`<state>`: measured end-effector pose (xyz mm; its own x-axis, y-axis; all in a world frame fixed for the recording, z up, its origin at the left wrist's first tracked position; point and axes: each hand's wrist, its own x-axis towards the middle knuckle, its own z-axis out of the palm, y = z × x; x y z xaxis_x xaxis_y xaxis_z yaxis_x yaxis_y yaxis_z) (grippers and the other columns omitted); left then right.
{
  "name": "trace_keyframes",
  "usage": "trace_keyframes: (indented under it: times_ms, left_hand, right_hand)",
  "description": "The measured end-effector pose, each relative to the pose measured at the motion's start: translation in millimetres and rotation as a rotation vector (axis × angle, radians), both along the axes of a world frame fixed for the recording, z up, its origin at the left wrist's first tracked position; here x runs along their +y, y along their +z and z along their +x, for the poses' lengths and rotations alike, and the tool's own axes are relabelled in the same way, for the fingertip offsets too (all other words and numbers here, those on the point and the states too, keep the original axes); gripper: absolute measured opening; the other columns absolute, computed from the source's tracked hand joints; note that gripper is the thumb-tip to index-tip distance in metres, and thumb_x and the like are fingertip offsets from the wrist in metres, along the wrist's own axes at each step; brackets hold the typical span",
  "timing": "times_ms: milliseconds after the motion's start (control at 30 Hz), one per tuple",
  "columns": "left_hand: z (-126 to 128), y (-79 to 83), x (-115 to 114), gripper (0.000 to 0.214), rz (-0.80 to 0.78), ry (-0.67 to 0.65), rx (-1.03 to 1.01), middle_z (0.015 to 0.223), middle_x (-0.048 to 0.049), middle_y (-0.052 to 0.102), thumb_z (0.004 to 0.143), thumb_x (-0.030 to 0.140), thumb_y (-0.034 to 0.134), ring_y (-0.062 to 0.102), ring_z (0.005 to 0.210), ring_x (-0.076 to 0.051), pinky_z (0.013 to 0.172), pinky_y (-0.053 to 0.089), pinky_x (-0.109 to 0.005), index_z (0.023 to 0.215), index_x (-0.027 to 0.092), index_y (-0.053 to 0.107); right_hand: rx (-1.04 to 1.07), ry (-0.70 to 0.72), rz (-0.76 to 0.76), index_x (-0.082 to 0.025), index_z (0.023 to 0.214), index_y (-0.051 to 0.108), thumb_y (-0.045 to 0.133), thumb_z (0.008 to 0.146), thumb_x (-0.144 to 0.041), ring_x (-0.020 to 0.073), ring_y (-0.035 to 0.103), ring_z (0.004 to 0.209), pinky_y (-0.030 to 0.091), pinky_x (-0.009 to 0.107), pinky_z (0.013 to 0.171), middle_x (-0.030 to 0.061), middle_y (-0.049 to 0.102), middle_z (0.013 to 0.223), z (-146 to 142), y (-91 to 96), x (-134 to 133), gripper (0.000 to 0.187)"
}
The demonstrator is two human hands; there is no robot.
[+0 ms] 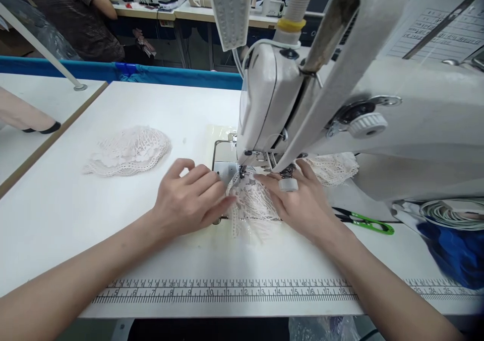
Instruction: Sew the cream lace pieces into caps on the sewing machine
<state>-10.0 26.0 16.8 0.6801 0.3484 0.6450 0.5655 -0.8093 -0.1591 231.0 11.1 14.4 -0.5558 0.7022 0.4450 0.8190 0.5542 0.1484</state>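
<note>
A piece of white lace (255, 200) lies beneath the needle and presser foot (242, 171) of a white sewing machine (260, 104). At the lace's left edge is my left hand (191, 197), its fingers curled and the thumb reaching to the lace; the exact grip is partly hidden. My right hand (298, 195) rests on the right side of the lace with fingers stretched out flat, partly covered by the machine's parts. Behind that hand, another lace piece (335, 168) shows under the machine arm.
A separate lace piece (130, 150) lies on the table at left. Green-handled thread snips (366, 222) and blue cloth (454, 255) are at right. A ruler strip (227, 291) runs along the front edge. Across the room a person (71, 18) sits near other machines.
</note>
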Motion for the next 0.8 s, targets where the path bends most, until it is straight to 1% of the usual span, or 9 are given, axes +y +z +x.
trace_keyframes:
  times_ms: [100,167,200,267,367,500,600,667,800]
  left_hand:
    - [4,-4.8,-5,0.031,-0.194,-0.066,0.112,0.106,-0.0075,0.072,0.091,0.038,0.059,0.065,0.090,-0.021,0.074,0.045,-0.036,0.110,0.015,0.066]
    - [2,-7.1,-3,0.024,-0.228,-0.052,0.181,0.108,-0.0062,0.072,0.092,0.029,0.057,0.064,0.093,-0.022,0.077,0.046,-0.038,0.111,0.017,0.067]
    - [-1,-6.9,0,0.020,-0.208,-0.002,0.202,0.106,-0.0049,0.073,0.092,0.019,0.055,0.064,0.093,-0.022,0.078,0.046,-0.039,0.107,0.019,0.068]
    - [-8,-4.3,6,0.032,-0.143,0.165,0.222,0.107,-0.0045,0.073,0.088,0.002,0.048,0.064,0.097,-0.025,0.081,0.045,-0.043,0.101,0.022,0.070]
    - [-13,0.5,7,0.036,-0.102,0.289,0.174,0.112,-0.0067,0.072,0.088,-0.002,0.044,0.065,0.099,-0.027,0.081,0.047,-0.045,0.102,0.020,0.069]
    - [-2,-2.7,-4,0.031,-0.310,0.153,0.125,0.108,-0.0089,0.073,0.098,0.026,0.047,0.068,0.093,-0.022,0.071,0.052,-0.036,0.122,0.012,0.060]
    - [3,-7.0,-4,0.046,-0.335,0.235,0.143,0.121,-0.0143,0.068,0.099,0.044,0.043,0.062,0.115,-0.030,0.092,0.049,-0.048,0.127,0.010,0.056]
    - [2,-7.6,0,0.043,-0.304,0.254,0.132,0.125,-0.0144,0.066,0.099,0.042,0.044,0.058,0.121,-0.031,0.105,0.040,-0.054,0.125,0.011,0.058]
    - [0,-8.7,5,0.029,-0.301,0.008,0.126,0.119,-0.0083,0.069,0.097,0.030,0.050,0.061,0.117,-0.022,0.109,0.041,-0.042,0.119,0.014,0.063]
  right_hand:
    - [-0.047,0.038,-0.025,-0.020,0.081,0.075,0.048,0.075,0.004,0.0228,0.061,0.086,0.045,0.046,0.098,0.0066,0.071,0.089,0,-1.1,-1,0.037]
    - [-0.025,0.046,-0.061,-0.020,0.088,0.075,0.046,0.071,0.007,0.0227,0.062,0.088,0.047,0.045,0.097,0.0070,0.071,0.095,-1,-0.4,-4,0.043]
    - [-0.015,0.052,-0.083,-0.020,0.091,0.075,0.045,0.070,0.007,0.0223,0.062,0.089,0.047,0.045,0.098,0.0069,0.072,0.099,-2,0.3,-5,0.046]
    - [-0.010,0.070,-0.116,-0.019,0.098,0.074,0.043,0.071,0.008,0.0213,0.064,0.091,0.045,0.046,0.101,0.0064,0.071,0.108,-5,1.4,-9,0.050]
    - [-0.018,0.102,-0.109,-0.016,0.109,0.071,0.042,0.077,0.006,0.0209,0.065,0.094,0.041,0.049,0.107,0.0063,0.071,0.117,-9,1.0,-14,0.048]
    - [-0.004,0.133,-0.110,-0.014,0.113,0.069,0.044,0.084,0.001,0.0206,0.066,0.097,0.036,0.048,0.112,0.0045,0.073,0.113,-14,-2.5,-18,0.041]
    - [0.026,0.137,-0.153,-0.013,0.119,0.066,0.043,0.087,-0.002,0.0202,0.066,0.099,0.038,0.046,0.111,0.0042,0.072,0.115,-19,-5.4,-22,0.040]
    - [0.046,0.139,-0.171,-0.013,0.121,0.064,0.042,0.089,-0.002,0.0194,0.066,0.099,0.039,0.045,0.110,0.0049,0.070,0.119,-22,-7.8,-24,0.041]
    - [0.068,0.121,-0.134,-0.014,0.114,0.067,0.041,0.089,-0.001,0.0183,0.066,0.098,0.036,0.044,0.113,0.0032,0.072,0.115,-25,-12.0,-24,0.039]
